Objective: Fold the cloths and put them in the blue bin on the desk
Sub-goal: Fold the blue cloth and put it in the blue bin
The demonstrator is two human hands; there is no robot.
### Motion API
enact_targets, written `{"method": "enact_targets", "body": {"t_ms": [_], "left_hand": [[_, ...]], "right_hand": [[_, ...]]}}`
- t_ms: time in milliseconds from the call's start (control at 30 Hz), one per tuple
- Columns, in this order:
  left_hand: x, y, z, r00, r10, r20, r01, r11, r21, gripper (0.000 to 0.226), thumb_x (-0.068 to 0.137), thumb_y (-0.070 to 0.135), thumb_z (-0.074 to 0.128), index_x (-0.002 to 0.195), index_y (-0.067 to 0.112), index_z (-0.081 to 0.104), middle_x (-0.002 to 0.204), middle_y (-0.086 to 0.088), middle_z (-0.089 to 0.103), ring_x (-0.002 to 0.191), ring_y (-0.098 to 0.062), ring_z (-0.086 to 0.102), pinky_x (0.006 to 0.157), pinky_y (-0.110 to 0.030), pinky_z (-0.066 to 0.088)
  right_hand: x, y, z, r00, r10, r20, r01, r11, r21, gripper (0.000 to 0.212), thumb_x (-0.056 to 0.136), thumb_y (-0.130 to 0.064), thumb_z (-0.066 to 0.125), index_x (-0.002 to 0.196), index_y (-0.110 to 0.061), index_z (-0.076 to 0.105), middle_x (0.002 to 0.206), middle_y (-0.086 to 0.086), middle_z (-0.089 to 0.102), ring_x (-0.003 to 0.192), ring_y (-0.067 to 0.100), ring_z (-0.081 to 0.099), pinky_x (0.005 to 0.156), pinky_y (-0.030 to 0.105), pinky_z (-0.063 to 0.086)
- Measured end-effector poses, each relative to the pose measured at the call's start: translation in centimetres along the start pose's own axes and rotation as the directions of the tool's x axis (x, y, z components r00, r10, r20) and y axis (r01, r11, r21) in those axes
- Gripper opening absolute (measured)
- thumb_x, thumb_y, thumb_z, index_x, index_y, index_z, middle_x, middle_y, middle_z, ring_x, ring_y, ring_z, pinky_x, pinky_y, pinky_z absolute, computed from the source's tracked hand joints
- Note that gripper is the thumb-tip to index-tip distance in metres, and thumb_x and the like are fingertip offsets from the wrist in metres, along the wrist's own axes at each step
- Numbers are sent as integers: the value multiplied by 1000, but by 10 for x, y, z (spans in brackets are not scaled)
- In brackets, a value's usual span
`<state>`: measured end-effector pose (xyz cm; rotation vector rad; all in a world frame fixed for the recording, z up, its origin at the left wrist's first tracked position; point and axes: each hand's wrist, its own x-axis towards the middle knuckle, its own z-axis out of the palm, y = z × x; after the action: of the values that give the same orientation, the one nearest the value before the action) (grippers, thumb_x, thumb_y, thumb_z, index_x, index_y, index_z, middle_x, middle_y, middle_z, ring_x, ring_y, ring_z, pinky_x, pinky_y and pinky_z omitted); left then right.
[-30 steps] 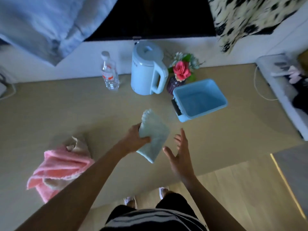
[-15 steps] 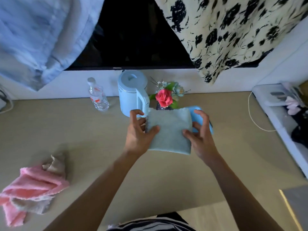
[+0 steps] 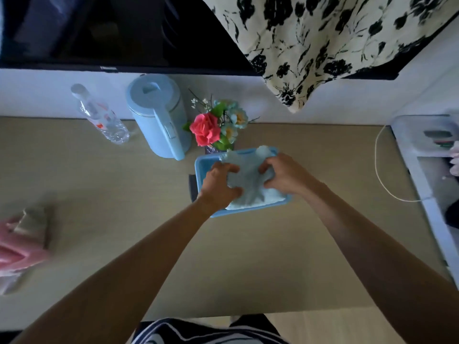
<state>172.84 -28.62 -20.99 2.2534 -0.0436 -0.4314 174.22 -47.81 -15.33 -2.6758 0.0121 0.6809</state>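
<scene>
Head view shows two bare hands over one blue bin [image 3: 201, 167], a rectangular, smooth plastic tub on the tan wood-grain desk [image 3: 248, 256]. One pale blue cloth [image 3: 248, 187], soft and fuzzy like terry, lies folded inside the bin and fills most of it, its far edge bunched up against the rim at 12 o'clock. The left hand [image 3: 218, 184] grips the cloth's side at 9 o'clock, thumb and fingers curled shut into the fabric; the right hand [image 3: 285, 175] pinches the side at 3 o'clock the same way, so the cloth sits between the two sets of fingers and under them. At the desk's 9 o'clock edge lies one heap of two more cloths: a plush pink cloth [image 3: 17, 254] and a beige cloth [image 3: 32, 222] touching it, both crumpled. Behind the bin, from 10 to 12 o'clock, stand one clear plastic bottle [image 3: 104, 117], one rounded matte-blue kettle [image 3: 159, 115] and one bunch of flowers [image 3: 216, 125] with a single red rose.
</scene>
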Motion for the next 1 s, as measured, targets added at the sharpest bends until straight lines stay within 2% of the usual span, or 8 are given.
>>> {"method": "enact_targets", "body": {"t_ms": [67, 167, 333, 500, 667, 800, 900, 1000], "left_hand": [[7, -4, 14, 998, -50, 41, 48, 998, 43, 64, 66, 16, 90, 125, 17, 65, 131, -10, 55, 115, -26, 59, 99, -32, 47], [16, -7, 26, 991, -113, 76, 107, 991, 77, 65, 67, 16, 88, 128, 17, 64, 136, -12, 51, 121, -30, 56, 105, -37, 46], [30, -6, 41, 983, -154, 99, 130, 968, 216, 64, 72, 14, 79, 132, 21, 60, 137, -12, 47, 121, -34, 56, 101, -37, 47], [38, -10, 53, 962, -216, 168, 167, 949, 266, 75, 72, 14, 82, 139, 18, 51, 142, -12, 39, 126, -34, 51, 105, -37, 46], [40, -11, 54, 937, -256, 237, 182, 938, 294, 83, 72, 18, 85, 144, 21, 43, 143, -13, 32, 121, -38, 55, 104, -41, 48], [36, -11, 47, 931, -310, 193, 219, 898, 382, 77, 75, 22, 83, 141, 25, 44, 140, -13, 32, 113, -39, 59, 97, -45, 52], [36, -8, 42, 975, -210, 77, 142, 848, 510, 59, 77, 24, 82, 128, 20, 54, 138, -12, 35, 113, -35, 56, 93, -47, 51], [42, -11, 46, 982, -98, 161, 4, 865, 501, 51, 77, 31, 81, 121, 18, 60, 134, -10, 44, 123, -32, 50, 97, -45, 48]], "right_hand": [[13, 4, 11, 1000, 11, 21, -9, 997, -80, 41, 74, -9, 74, 113, -19, 67, 122, 13, 56, 102, 32, 63, 78, 30, 46], [23, 6, 27, 999, -23, 29, 30, 967, -254, 42, 81, -4, 63, 122, -12, 62, 130, 18, 45, 99, 38, 63, 93, 42, 50], [34, 5, 46, 998, -27, 56, 48, 904, -425, 38, 90, 4, 52, 127, 1, 55, 143, 25, 33, 107, 38, 61, 77, 38, 45], [44, 5, 59, 997, -15, 77, 50, 878, -475, 40, 92, 1, 54, 132, -2, 53, 152, 25, 28, 117, 36, 58, 89, 40, 50], [48, 7, 64, 998, -17, 58, 44, 863, -504, 45, 87, 1, 62, 131, -9, 56, 153, 19, 25, 112, 32, 61, 89, 40, 51], [48, 5, 59, 987, -148, -56, 82, 781, -620, 47, 80, -6, 70, 125, -9, 59, 145, 16, 31, 122, 32, 48, 102, 42, 42], [54, 5, 58, 966, -256, -23, 168, 695, -700, 39, 80, -7, 70, 119, -8, 63, 137, 14, 41, 121, 31, 47, 106, 43, 36], [65, 11, 62, 963, -251, 103, 244, 638, -730, 32, 89, -12, 60, 121, -12, 65, 136, 13, 47, 128, 30, 44, 108, 41, 34]]}}
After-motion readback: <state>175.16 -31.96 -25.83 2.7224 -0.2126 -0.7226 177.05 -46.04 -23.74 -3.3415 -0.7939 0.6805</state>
